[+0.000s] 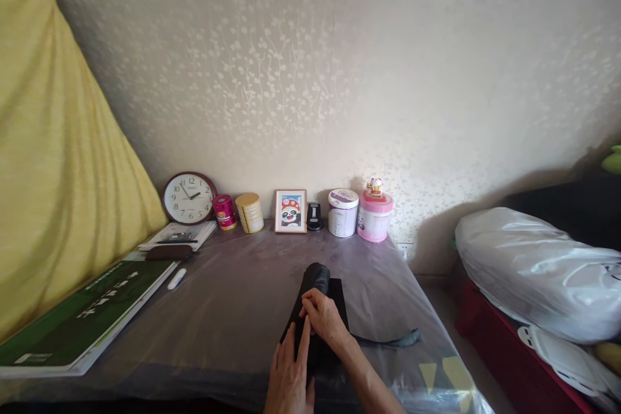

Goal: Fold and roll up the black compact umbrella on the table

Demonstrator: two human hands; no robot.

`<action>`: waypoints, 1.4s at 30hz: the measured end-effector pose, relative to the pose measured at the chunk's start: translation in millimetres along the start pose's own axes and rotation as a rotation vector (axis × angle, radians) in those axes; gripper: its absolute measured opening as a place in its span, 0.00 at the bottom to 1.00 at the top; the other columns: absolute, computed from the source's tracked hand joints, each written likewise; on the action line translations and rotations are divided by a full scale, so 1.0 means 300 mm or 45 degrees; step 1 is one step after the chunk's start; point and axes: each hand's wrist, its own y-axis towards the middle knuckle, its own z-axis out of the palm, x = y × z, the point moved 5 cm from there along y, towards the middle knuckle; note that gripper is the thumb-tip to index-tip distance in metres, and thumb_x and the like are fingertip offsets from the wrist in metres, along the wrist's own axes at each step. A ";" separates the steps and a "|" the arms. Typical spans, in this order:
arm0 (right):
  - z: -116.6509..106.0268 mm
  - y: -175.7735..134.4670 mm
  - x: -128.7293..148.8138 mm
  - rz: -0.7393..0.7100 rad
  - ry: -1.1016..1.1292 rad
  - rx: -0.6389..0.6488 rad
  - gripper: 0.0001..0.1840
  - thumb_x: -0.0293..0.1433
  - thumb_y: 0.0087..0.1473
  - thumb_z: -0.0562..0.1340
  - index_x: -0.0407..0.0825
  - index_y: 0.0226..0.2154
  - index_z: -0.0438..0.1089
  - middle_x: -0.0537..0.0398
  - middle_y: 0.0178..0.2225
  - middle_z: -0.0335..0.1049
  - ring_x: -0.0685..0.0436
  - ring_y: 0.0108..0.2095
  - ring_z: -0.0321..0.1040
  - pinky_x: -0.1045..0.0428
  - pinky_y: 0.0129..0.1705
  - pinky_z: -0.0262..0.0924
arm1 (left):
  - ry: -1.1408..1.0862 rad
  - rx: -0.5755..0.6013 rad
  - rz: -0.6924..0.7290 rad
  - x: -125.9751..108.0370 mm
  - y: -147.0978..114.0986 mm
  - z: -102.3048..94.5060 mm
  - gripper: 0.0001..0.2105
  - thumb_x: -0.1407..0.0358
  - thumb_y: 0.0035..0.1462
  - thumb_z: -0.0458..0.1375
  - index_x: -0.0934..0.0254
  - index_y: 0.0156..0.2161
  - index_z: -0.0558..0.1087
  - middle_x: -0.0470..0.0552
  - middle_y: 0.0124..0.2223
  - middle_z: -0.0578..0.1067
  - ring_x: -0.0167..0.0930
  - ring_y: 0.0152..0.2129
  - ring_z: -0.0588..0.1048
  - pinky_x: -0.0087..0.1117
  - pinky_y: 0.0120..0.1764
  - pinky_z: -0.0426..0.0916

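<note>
A long black cloth bundle [315, 277] with a rounded far end lies on the table in front of me. A flat black piece [338, 297] shows along its right side. My left hand [290, 372] rests over the near left part of the bundle, fingers stretched out and pointing away from me. Just beyond it, my right hand [324, 318] crosses over the top with curled fingers pinched against the black cloth. What lies right under its fingertips is hidden. From beneath my right wrist a dark strap [405, 339] trails to the right across the table.
Clear plastic covers the table [228, 310]. Along the wall stand a clock [189, 198], a pink tin [224, 212], a yellow-lidded can [250, 213], a panda picture [290, 211] and two tubs [343, 213]. A green book [82, 317] lies left; a white bag [533, 272] sits right.
</note>
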 end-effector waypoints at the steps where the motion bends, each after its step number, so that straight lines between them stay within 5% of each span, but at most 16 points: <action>1: -0.001 -0.002 0.000 0.002 -0.007 0.003 0.08 0.33 0.53 0.51 0.49 0.33 0.64 0.61 0.23 0.70 0.54 0.14 0.61 0.59 0.16 0.57 | -0.016 0.027 -0.004 0.002 0.003 0.009 0.41 0.75 0.43 0.50 0.60 0.63 0.38 0.56 0.65 0.46 0.40 0.61 0.49 0.44 0.58 0.51; 7: -0.035 -0.053 0.051 -0.410 -0.292 -0.106 0.12 0.32 0.57 0.51 0.51 0.36 0.69 0.58 0.26 0.72 0.50 0.28 0.68 0.55 0.34 0.62 | -0.134 0.043 -0.041 0.024 0.009 0.053 0.39 0.79 0.43 0.47 0.60 0.62 0.43 0.57 0.65 0.46 0.38 0.61 0.47 0.40 0.58 0.53; 12: -0.021 -0.059 0.057 -0.687 -0.489 -0.017 0.13 0.30 0.58 0.52 0.53 0.39 0.72 0.55 0.37 0.74 0.45 0.46 0.64 0.48 0.50 0.56 | -0.142 0.026 -0.074 0.026 0.006 0.065 0.38 0.78 0.44 0.47 0.61 0.62 0.45 0.56 0.65 0.48 0.38 0.61 0.48 0.42 0.58 0.52; 16: -0.002 -0.009 0.040 -0.731 -0.611 0.045 0.13 0.30 0.58 0.52 0.53 0.40 0.71 0.56 0.41 0.74 0.44 0.54 0.58 0.41 0.60 0.38 | -0.070 -0.023 -0.075 0.015 0.005 0.059 0.38 0.79 0.43 0.45 0.64 0.62 0.44 0.57 0.64 0.51 0.36 0.61 0.50 0.40 0.59 0.50; 23: -0.008 0.111 0.018 -0.737 -0.797 0.025 0.13 0.29 0.58 0.52 0.53 0.36 0.72 0.58 0.36 0.75 0.47 0.53 0.59 0.43 0.60 0.38 | -0.141 0.017 -0.151 0.015 0.010 0.049 0.39 0.79 0.42 0.45 0.63 0.62 0.42 0.55 0.62 0.55 0.34 0.59 0.53 0.36 0.58 0.53; 30: -0.042 0.210 -0.001 -0.638 -0.758 -0.112 0.14 0.29 0.58 0.51 0.52 0.37 0.72 0.54 0.42 0.73 0.45 0.53 0.59 0.42 0.59 0.41 | -0.163 0.075 -0.204 0.006 0.006 0.035 0.39 0.79 0.43 0.46 0.65 0.63 0.39 0.58 0.62 0.55 0.35 0.59 0.55 0.33 0.56 0.54; 34: -0.155 0.230 -0.049 -0.348 -0.475 -0.392 0.14 0.31 0.54 0.54 0.48 0.41 0.69 0.48 0.48 0.68 0.44 0.52 0.60 0.46 0.56 0.50 | -0.172 0.077 -0.202 0.002 0.001 0.027 0.39 0.79 0.45 0.46 0.64 0.63 0.37 0.59 0.62 0.54 0.35 0.59 0.55 0.32 0.55 0.56; 37: -0.264 0.192 -0.120 -0.124 -0.347 -0.545 0.19 0.34 0.54 0.50 0.44 0.44 0.67 0.42 0.46 0.69 0.41 0.48 0.64 0.45 0.52 0.55 | -0.226 0.062 -0.191 0.004 -0.005 0.023 0.36 0.77 0.49 0.44 0.63 0.63 0.34 0.61 0.63 0.52 0.37 0.59 0.54 0.33 0.52 0.59; 42: -0.361 0.077 -0.223 0.081 -0.203 -0.540 0.22 0.39 0.53 0.48 0.45 0.42 0.67 0.46 0.39 0.73 0.43 0.41 0.70 0.50 0.42 0.63 | -0.308 0.075 -0.136 -0.002 -0.013 0.010 0.34 0.75 0.53 0.43 0.62 0.63 0.32 0.60 0.63 0.50 0.36 0.60 0.53 0.33 0.54 0.58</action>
